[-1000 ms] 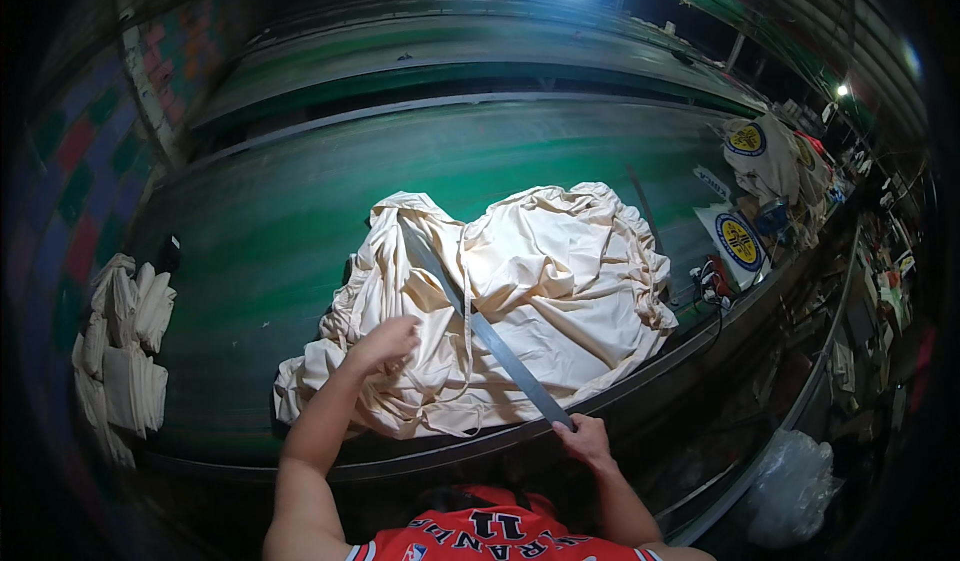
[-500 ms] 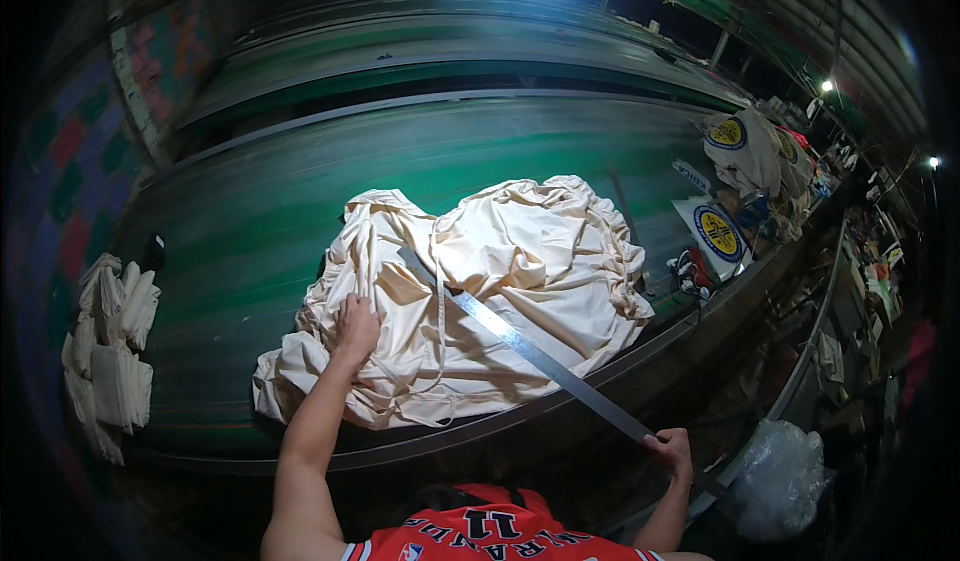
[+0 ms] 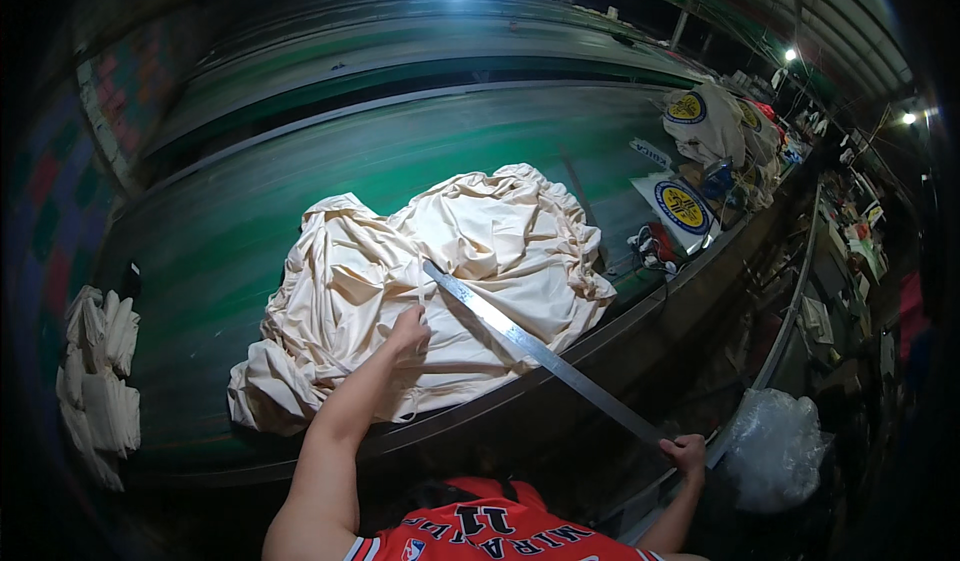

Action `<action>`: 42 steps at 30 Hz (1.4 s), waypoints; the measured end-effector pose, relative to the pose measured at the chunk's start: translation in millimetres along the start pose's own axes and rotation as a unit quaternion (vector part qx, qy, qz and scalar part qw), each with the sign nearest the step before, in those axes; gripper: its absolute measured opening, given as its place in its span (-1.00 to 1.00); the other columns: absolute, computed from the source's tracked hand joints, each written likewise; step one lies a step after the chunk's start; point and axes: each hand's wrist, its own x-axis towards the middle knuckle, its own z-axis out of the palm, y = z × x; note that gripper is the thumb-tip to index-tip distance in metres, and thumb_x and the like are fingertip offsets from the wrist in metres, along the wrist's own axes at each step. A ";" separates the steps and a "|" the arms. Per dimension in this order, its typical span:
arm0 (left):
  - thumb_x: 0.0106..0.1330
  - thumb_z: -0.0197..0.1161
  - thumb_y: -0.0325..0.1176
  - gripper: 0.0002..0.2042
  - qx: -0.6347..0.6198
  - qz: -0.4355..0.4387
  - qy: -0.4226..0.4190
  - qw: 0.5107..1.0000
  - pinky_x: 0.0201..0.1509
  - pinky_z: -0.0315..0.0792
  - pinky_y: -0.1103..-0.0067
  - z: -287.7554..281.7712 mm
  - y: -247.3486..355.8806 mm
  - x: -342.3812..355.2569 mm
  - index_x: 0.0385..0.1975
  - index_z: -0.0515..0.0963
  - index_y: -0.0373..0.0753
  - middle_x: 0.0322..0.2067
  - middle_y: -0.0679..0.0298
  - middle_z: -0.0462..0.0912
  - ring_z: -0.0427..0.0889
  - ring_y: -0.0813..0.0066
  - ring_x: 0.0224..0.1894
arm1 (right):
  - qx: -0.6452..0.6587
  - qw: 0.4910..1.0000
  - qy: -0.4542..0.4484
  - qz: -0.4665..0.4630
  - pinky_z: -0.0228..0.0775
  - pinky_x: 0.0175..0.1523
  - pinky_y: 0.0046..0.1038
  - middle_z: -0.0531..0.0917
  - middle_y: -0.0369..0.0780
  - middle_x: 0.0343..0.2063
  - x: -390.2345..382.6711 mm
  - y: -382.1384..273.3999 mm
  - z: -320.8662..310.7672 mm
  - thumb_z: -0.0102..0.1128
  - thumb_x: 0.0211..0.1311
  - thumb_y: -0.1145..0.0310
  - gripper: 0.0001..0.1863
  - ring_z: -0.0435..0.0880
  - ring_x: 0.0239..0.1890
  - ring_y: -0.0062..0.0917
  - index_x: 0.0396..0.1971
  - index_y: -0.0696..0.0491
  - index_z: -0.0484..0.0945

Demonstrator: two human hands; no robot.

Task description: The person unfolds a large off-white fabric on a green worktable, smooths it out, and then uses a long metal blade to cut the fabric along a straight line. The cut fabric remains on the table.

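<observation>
At the far left, one pile of folded cream cloth pieces sits at the end of the green surface; the number of pieces cannot be determined. Right of it, one large cream fabric lies gathered and creased on the surface, at the near edge. The left hand rests on this fabric with fingers curled, beside a narrow fabric tie; whether it grips the tie cannot be determined. Compared with half a second ago, this hand is farther right. One flat metal strip extends diagonally from mid-fabric past the surface edge. One second ago, its far part lay among the folds under the tie; it is now drawn out toward the lower right. The right hand is closed around its near end. Farther right are one red-and-black corded item, one white sheet with a round emblem, and one crumpled clear plastic bag, contents indeterminable.
</observation>
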 end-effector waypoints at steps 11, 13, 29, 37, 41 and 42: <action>0.41 0.15 -0.48 -0.78 -0.449 0.078 0.546 0.703 -0.08 0.52 0.58 -167.7 78.1 -23.5 -0.02 0.56 -0.38 -0.16 0.18 0.65 0.65 0.49 -0.29 | 0.122 0.990 -0.027 0.070 0.02 -0.63 -0.39 0.28 -0.31 -0.90 -7.4 -9.4 -32.3 0.45 0.00 0.06 -0.42 0.25 -0.78 -0.66 -0.85 0.21 0.41; 0.44 0.09 -0.51 -0.81 -0.494 0.156 0.517 0.681 0.03 0.54 0.52 -197.6 112.6 -46.1 -0.04 0.56 -0.37 -0.13 0.14 0.67 0.67 0.42 -0.17 | 0.105 0.994 -0.018 0.032 0.00 -0.60 -0.40 0.27 -0.32 -0.88 6.0 -12.3 -14.2 0.45 0.02 0.07 -0.42 0.25 -0.75 -0.68 -0.86 0.20 0.41; 0.49 -0.03 -0.55 -0.78 -0.515 0.233 0.439 0.699 0.41 0.32 0.36 -312.7 139.8 -59.6 -0.05 0.57 -0.23 0.20 0.10 0.54 0.45 0.29 0.32 | 0.087 0.993 -0.080 -0.007 0.02 -0.63 -0.48 0.32 -0.39 -0.87 44.7 -37.0 15.6 0.46 0.00 0.11 -0.46 0.31 -0.74 -0.76 -0.88 0.17 0.42; 0.48 0.00 -0.53 -0.75 -0.562 0.303 0.399 0.658 0.48 0.24 0.30 -341.1 147.7 -42.1 0.04 0.56 -0.28 0.20 0.09 0.53 0.41 0.18 0.34 | 0.093 0.989 -0.114 -0.021 -0.02 -0.60 -0.39 0.17 -0.31 -0.85 40.6 -21.3 17.0 0.47 -0.01 -0.01 -0.38 0.17 -0.73 -0.70 -0.87 0.18 0.39; 0.44 0.14 -0.43 -0.79 -0.538 0.409 0.273 0.685 0.46 0.25 0.19 -331.0 170.6 -52.6 0.00 0.58 -0.22 0.13 0.10 0.59 0.43 0.08 0.32 | 0.074 0.992 -0.086 -0.049 0.06 -0.60 -0.40 0.25 -0.24 -0.86 37.9 -63.4 35.4 0.46 0.05 0.00 -0.41 0.24 -0.75 -0.68 -0.83 0.18 0.46; 0.43 0.16 -0.43 -0.80 -0.536 0.417 0.237 0.695 0.44 0.28 0.19 -325.6 175.2 -54.4 -0.02 0.58 -0.22 0.11 0.10 0.60 0.45 0.07 0.30 | 0.094 0.991 -0.088 -0.030 0.11 -0.60 -0.41 0.30 -0.24 -0.86 38.1 -78.5 43.3 0.44 0.08 0.02 -0.43 0.29 -0.75 -0.68 -0.81 0.18 0.49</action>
